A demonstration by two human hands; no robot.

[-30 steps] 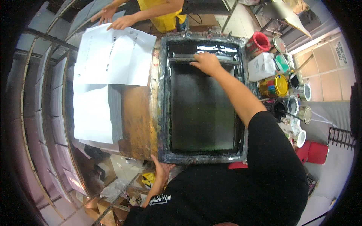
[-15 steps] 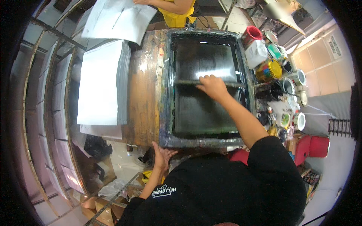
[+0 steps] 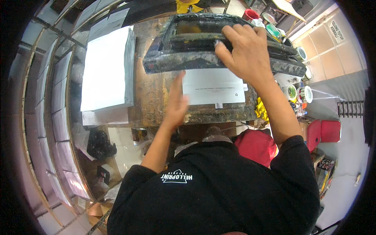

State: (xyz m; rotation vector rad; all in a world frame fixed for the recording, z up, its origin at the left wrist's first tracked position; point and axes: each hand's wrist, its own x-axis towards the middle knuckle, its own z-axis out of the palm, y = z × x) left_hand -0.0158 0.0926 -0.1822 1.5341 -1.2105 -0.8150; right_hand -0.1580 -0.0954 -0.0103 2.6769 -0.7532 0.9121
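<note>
A dark, ink-stained screen printing frame [image 3: 180, 62] stands tilted, its near edge raised off the wooden table. My right hand [image 3: 248, 53] is closed over a squeegee [image 3: 196, 38], a long dark bar lying across the inside of the frame. Just below the frame's near edge is my left hand [image 3: 177, 102], somewhat blurred, fingers stretched upward and holding nothing. Their tips come close to the edge; whether they touch it I cannot tell. Under the raised frame lies a white sheet [image 3: 213, 86] with small printed lines, partly covered by the frame.
Left of the frame, a thick stack of white paper [image 3: 105, 72] sits on the wooden table [image 3: 150, 102]. Cans and tubs, one a white can [image 3: 304, 94], crowd the right side. A red chair [image 3: 330, 131] stands at right, shelving racks [image 3: 64, 117] at left. Someone in yellow [image 3: 188, 6] is beyond the table.
The frame has gone from lying flat to tilted up, uncovering the white sheet. My left hand has risen to its near edge. The person opposite no longer holds a large sheet in view.
</note>
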